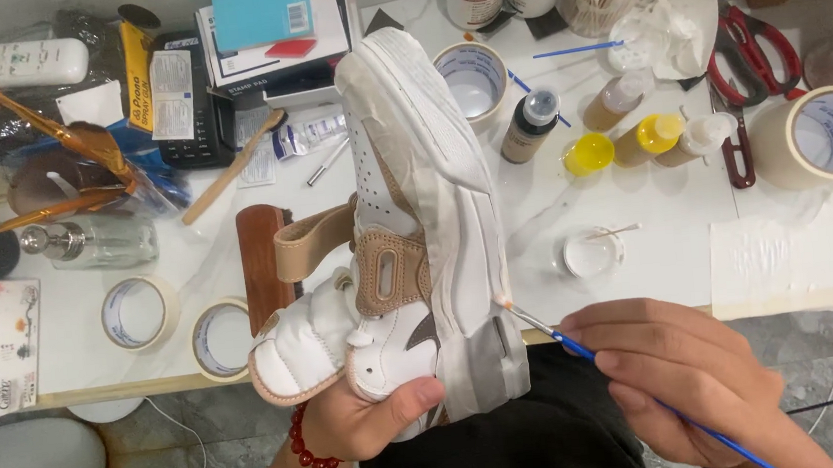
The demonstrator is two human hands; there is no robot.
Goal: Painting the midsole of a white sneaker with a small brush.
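A: Left hand (372,414) wrapped round the heel of the white sneaker (417,234), held above the surface (670,262).

B: Right hand (691,381) fingers pinching a blue paintbrush (588,352), tip at the sneaker's taped sole. Light, probably; padded upper soft; firmest hold at the heel.

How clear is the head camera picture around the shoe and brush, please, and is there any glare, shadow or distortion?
Head view: even, bright light; the shoe and the brush tip are sharp. The white table looks washed out, with soft shadows only. The right hand and left hand are slightly soft. The table edge bows a little, suggesting wide-angle distortion.
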